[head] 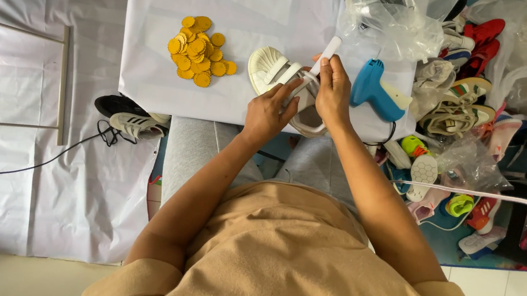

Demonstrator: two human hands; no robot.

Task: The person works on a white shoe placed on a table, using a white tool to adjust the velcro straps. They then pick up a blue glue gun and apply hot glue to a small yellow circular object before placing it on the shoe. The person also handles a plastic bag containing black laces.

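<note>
A white sandal (271, 71) lies sole-up at the near edge of a white-covered table (154, 79). My left hand (270, 110) grips its straps and heel from the near side. My right hand (333, 90) holds a white stick-shaped tool (325, 52) upright, its lower end against the sandal between my two hands. A blue glue gun (375, 91) rests on the table just right of my right hand. A heap of yellow round discs (199, 52) sits on the table to the left of the sandal.
A pile of assorted shoes (458, 102) and clear plastic bags (391, 25) fills the right side. A black and white sneaker (128, 119) and a black cable (70, 149) lie on the white floor sheet at left. My knees are under the table edge.
</note>
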